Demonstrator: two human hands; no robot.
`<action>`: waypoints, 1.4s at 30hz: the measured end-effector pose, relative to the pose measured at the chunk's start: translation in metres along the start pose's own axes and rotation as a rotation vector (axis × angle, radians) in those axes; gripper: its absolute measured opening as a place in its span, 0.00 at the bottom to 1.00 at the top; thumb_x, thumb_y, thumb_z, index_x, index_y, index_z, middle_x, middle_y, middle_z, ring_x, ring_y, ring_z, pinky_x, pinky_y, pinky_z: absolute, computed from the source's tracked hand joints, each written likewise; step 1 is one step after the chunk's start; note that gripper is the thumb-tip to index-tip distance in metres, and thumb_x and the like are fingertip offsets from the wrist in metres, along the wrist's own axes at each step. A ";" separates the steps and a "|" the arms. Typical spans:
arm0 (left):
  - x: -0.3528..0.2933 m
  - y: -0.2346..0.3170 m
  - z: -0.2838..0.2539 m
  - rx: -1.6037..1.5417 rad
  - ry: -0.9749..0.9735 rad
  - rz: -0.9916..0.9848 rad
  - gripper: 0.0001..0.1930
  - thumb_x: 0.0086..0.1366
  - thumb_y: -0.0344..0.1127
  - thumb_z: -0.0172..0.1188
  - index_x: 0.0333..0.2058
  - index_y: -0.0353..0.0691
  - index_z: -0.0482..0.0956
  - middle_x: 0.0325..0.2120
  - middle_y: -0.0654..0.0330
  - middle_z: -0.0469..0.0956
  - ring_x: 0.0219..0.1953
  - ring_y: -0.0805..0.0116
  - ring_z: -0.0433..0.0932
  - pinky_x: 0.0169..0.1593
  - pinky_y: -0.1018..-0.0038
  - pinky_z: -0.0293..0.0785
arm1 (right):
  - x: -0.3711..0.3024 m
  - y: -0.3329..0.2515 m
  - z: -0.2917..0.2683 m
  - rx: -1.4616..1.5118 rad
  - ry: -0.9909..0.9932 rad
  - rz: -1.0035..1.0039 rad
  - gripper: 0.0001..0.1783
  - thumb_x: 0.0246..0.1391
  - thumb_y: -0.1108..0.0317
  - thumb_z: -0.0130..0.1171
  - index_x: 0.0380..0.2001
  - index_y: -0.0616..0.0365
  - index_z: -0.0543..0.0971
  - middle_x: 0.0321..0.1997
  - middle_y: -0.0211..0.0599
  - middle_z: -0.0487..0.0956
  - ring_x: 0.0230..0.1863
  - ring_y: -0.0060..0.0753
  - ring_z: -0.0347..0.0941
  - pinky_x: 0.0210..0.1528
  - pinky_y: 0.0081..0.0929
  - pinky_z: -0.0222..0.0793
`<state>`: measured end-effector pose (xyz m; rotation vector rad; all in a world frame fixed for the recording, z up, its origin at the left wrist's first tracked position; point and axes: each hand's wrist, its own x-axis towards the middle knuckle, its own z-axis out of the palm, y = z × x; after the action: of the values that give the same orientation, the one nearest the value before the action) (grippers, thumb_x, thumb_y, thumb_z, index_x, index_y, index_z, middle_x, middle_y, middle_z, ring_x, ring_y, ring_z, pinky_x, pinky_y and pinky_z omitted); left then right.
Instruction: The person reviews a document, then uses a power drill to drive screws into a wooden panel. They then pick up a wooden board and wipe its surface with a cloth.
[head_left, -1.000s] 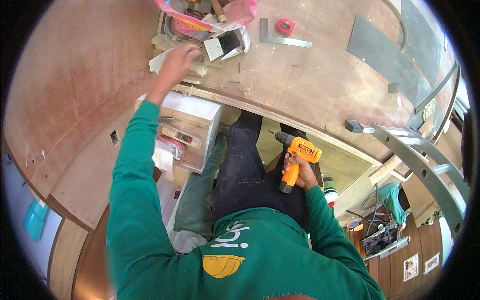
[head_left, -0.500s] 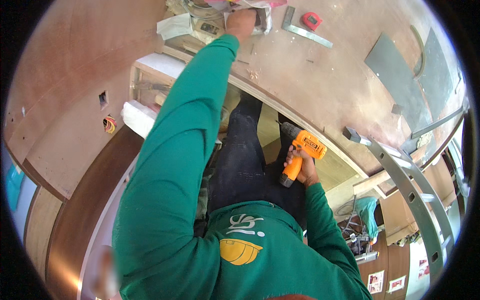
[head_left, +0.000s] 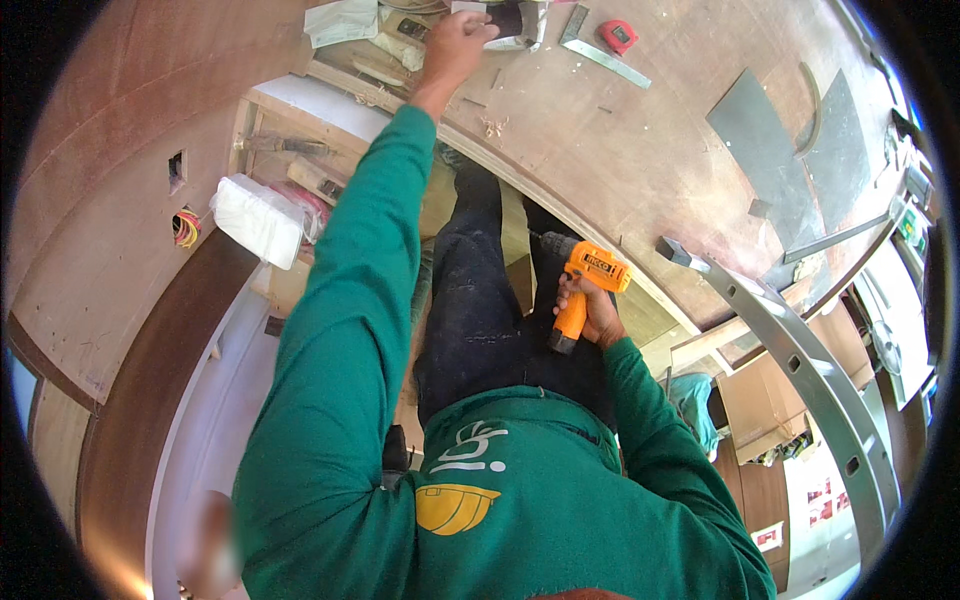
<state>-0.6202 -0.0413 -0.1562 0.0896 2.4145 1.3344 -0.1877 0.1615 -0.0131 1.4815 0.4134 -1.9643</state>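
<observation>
My left hand [head_left: 458,55] is at the far edge of the worktop, beside a small torn box [head_left: 515,28] with a dark inside. Its thumb and fingers are pinched together; whatever they hold is too small to make out. Close to my thighs, my right hand [head_left: 600,312] is wrapped round the handle of an orange cordless drill [head_left: 598,268]. The drill's dark chuck and thin bit point left, just short of the worktop's front edge.
Right of the box lie a metal square [head_left: 605,62] and a red tape measure [head_left: 618,37]. Grey sheet pieces [head_left: 755,150] rest farther right. An aluminium ladder [head_left: 800,350] stands at the right. A wrapped white package [head_left: 258,220] sits at the left, below wires in a wall opening [head_left: 186,228].
My left hand has drawn back out of the small box toward me, fingers now pinched. My right hand still grips the drill. The whole view has shifted slightly.
</observation>
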 end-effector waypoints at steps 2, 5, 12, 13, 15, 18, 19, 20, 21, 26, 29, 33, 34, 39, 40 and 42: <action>-0.024 -0.006 -0.020 -0.245 0.068 -0.271 0.22 0.70 0.38 0.69 0.57 0.31 0.80 0.33 0.61 0.85 0.32 0.73 0.81 0.41 0.73 0.79 | 0.002 -0.001 0.014 -0.034 0.028 -0.042 0.13 0.60 0.69 0.62 0.47 0.57 0.75 0.33 0.33 0.76 0.29 0.34 0.77 0.39 0.41 0.79; -0.080 -0.029 -0.048 -0.589 0.124 -0.409 0.19 0.75 0.33 0.64 0.59 0.31 0.77 0.34 0.64 0.82 0.33 0.76 0.78 0.41 0.76 0.79 | 0.002 0.000 0.040 -0.049 0.072 -0.102 0.15 0.60 0.68 0.63 0.48 0.57 0.74 0.33 0.33 0.77 0.29 0.35 0.77 0.38 0.42 0.79; -0.158 -0.010 -0.086 -0.688 0.099 -0.543 0.16 0.76 0.32 0.60 0.58 0.32 0.78 0.39 0.58 0.86 0.36 0.76 0.81 0.43 0.79 0.80 | -0.004 -0.004 0.093 -0.238 0.076 -0.137 0.18 0.59 0.68 0.63 0.51 0.55 0.73 0.36 0.33 0.77 0.29 0.34 0.77 0.37 0.42 0.80; -0.160 -0.007 -0.093 -0.716 0.084 -0.546 0.16 0.77 0.32 0.60 0.58 0.32 0.77 0.40 0.58 0.86 0.37 0.76 0.81 0.44 0.79 0.80 | -0.009 -0.008 0.110 -0.268 0.067 -0.159 0.18 0.59 0.69 0.63 0.51 0.54 0.73 0.37 0.33 0.77 0.29 0.34 0.77 0.37 0.42 0.80; -0.161 -0.005 -0.101 -0.777 0.070 -0.549 0.16 0.77 0.32 0.59 0.58 0.31 0.76 0.41 0.56 0.86 0.38 0.76 0.81 0.44 0.79 0.80 | -0.010 -0.021 0.136 -0.330 0.043 -0.185 0.19 0.58 0.69 0.63 0.52 0.55 0.73 0.37 0.33 0.77 0.30 0.34 0.77 0.37 0.42 0.80; -0.166 -0.016 -0.120 -0.976 0.155 -0.527 0.16 0.77 0.33 0.61 0.59 0.35 0.77 0.43 0.58 0.85 0.40 0.74 0.82 0.48 0.77 0.81 | -0.010 -0.039 0.179 -0.456 -0.001 -0.252 0.19 0.59 0.65 0.64 0.50 0.58 0.74 0.37 0.34 0.78 0.29 0.33 0.79 0.37 0.40 0.82; -0.168 -0.017 -0.127 -1.038 0.188 -0.515 0.15 0.77 0.33 0.61 0.58 0.35 0.77 0.43 0.58 0.85 0.40 0.74 0.81 0.48 0.77 0.81 | -0.005 -0.047 0.189 -0.506 -0.043 -0.251 0.19 0.59 0.66 0.64 0.50 0.59 0.74 0.37 0.34 0.78 0.29 0.33 0.79 0.36 0.39 0.82; -0.175 -0.018 -0.134 -1.069 0.234 -0.502 0.15 0.77 0.35 0.61 0.57 0.36 0.78 0.42 0.59 0.84 0.40 0.73 0.81 0.50 0.76 0.81 | 0.002 -0.058 0.196 -0.562 -0.083 -0.244 0.19 0.59 0.66 0.64 0.50 0.60 0.74 0.37 0.35 0.78 0.29 0.33 0.80 0.36 0.38 0.82; -0.182 -0.015 -0.141 -1.084 0.256 -0.506 0.15 0.78 0.34 0.61 0.57 0.35 0.77 0.42 0.58 0.84 0.40 0.73 0.81 0.49 0.76 0.81 | 0.009 -0.068 0.202 -0.614 -0.124 -0.236 0.19 0.59 0.67 0.64 0.50 0.61 0.74 0.37 0.35 0.78 0.29 0.33 0.80 0.36 0.37 0.82; -0.229 -0.011 -0.149 -1.129 0.271 -0.547 0.17 0.79 0.35 0.56 0.61 0.33 0.72 0.44 0.55 0.83 0.40 0.70 0.82 0.47 0.73 0.82 | 0.032 -0.129 0.244 -1.353 -0.003 -0.382 0.19 0.58 0.71 0.66 0.52 0.62 0.75 0.38 0.33 0.79 0.31 0.30 0.79 0.36 0.31 0.81; -0.258 0.004 -0.134 -1.090 0.201 -0.505 0.17 0.80 0.32 0.52 0.63 0.35 0.71 0.43 0.53 0.83 0.40 0.69 0.83 0.46 0.73 0.83 | 0.057 -0.182 0.231 -1.835 0.025 -0.525 0.17 0.54 0.65 0.70 0.44 0.63 0.81 0.33 0.34 0.84 0.37 0.34 0.83 0.40 0.35 0.82; -0.272 0.005 -0.102 -1.023 0.075 -0.434 0.19 0.80 0.30 0.49 0.66 0.38 0.69 0.43 0.54 0.83 0.38 0.71 0.83 0.44 0.74 0.82 | 0.045 -0.224 0.249 -2.458 -0.039 -0.593 0.16 0.56 0.63 0.68 0.44 0.61 0.82 0.41 0.51 0.88 0.45 0.55 0.86 0.50 0.46 0.80; -0.274 0.006 -0.095 -0.994 0.056 -0.415 0.19 0.80 0.30 0.48 0.66 0.38 0.69 0.43 0.54 0.84 0.37 0.71 0.83 0.44 0.75 0.82 | 0.048 -0.233 0.247 -2.545 0.012 -0.501 0.16 0.56 0.63 0.68 0.44 0.61 0.82 0.41 0.51 0.88 0.45 0.55 0.86 0.49 0.47 0.80; -0.278 -0.015 -0.062 -0.898 -0.001 -0.306 0.20 0.79 0.31 0.48 0.65 0.36 0.69 0.41 0.54 0.84 0.36 0.71 0.83 0.43 0.73 0.82 | 0.062 -0.259 0.252 -2.858 0.070 -0.244 0.16 0.54 0.63 0.69 0.43 0.60 0.82 0.40 0.51 0.88 0.45 0.54 0.86 0.48 0.47 0.80; -0.276 -0.031 -0.048 -0.909 -0.040 -0.236 0.18 0.79 0.31 0.48 0.64 0.36 0.72 0.42 0.54 0.84 0.37 0.71 0.83 0.43 0.72 0.82 | 0.057 -0.256 0.262 -2.812 0.003 -0.271 0.17 0.54 0.63 0.70 0.43 0.61 0.82 0.41 0.51 0.88 0.45 0.54 0.86 0.48 0.46 0.80; -0.270 -0.041 -0.037 -0.746 -0.054 -0.168 0.17 0.78 0.30 0.48 0.61 0.35 0.74 0.44 0.52 0.84 0.38 0.67 0.84 0.47 0.69 0.82 | 0.056 -0.246 0.272 -2.807 -0.037 -0.276 0.16 0.56 0.64 0.71 0.45 0.58 0.82 0.41 0.49 0.88 0.45 0.53 0.86 0.48 0.45 0.80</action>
<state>-0.3785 -0.1567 -0.0929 -0.2648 1.6930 2.0060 -0.5584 0.1679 -0.0101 -0.5890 1.9274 -0.0064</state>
